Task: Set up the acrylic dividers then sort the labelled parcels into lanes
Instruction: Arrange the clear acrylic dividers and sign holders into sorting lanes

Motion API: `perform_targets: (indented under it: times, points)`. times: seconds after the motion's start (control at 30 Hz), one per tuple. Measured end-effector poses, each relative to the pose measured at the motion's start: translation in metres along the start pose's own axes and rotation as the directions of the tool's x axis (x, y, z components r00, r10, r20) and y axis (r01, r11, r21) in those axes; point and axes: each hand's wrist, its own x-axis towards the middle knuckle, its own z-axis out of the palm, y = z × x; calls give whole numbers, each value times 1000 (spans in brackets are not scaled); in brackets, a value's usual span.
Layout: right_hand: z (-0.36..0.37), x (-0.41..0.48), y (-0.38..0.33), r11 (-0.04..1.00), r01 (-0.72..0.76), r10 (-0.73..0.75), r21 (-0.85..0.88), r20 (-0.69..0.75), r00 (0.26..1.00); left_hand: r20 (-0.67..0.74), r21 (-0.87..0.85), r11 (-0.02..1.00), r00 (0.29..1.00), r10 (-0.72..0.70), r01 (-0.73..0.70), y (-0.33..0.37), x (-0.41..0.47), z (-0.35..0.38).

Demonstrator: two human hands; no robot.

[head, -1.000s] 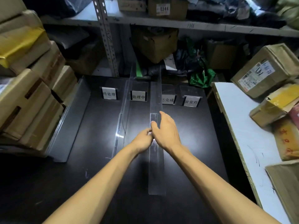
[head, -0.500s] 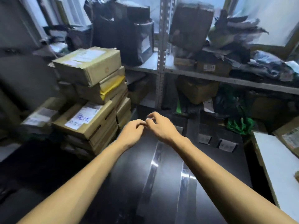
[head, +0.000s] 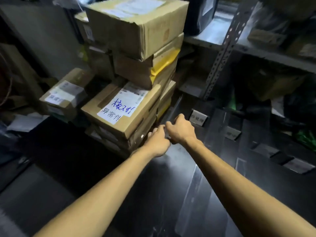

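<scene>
Both hands meet at the left edge of the bench [head: 256, 177], right beside the stacked parcels [head: 123, 110]. The right hand [head: 182, 130] curls over the upright clear divider [head: 173, 108]. I cannot tell the left hand's [head: 158, 142] grip.

arms: both stretched forward | left hand [head: 158, 142]: knuckles up, touching right | right hand [head: 182, 129]: fingers curled, grip unclear
</scene>
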Motion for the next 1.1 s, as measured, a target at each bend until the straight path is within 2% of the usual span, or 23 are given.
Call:
perform_targets:
  times: [0.1,0.17,0.3,0.6,0.7,0.8,0.93,1.0,1.1]
  points:
    - [17,16,2,997,-69,69,22,-19,997,-14,20,1000,1000,12,-12,-11,11,6]
    - [25,25,2,994,-107,107,13,-25,994,3,-32,999,1000,2,-2,-16,21,5]
    - [37,38,3,988,-142,144,-56,44,989,68,-39,999,997,-25,28,-23,28,3]
    - [51,43,-2,989,-127,126,-83,-19,992,30,-80,996,999,-24,26,-26,24,4]
    - [52,39,-3,990,-68,62,-125,-51,997,-29,-116,993,1000,0,-3,-23,18,8]
    - [49,31,-4,997,-23,13,-74,-139,990,-94,-121,989,993,75,-86,-20,11,5]
    - [34,20,-7,999,38,-37,4,-187,982,-177,-166,973,976,129,-159,-9,-4,-3]
    - [21,13,-9,997,69,-60,35,-214,975,-262,-146,963,947,183,-226,1,-14,-5]
    - [-2,-4,-13,990,119,-95,73,-268,959,-422,-78,935,861,283,-345,20,-30,0]
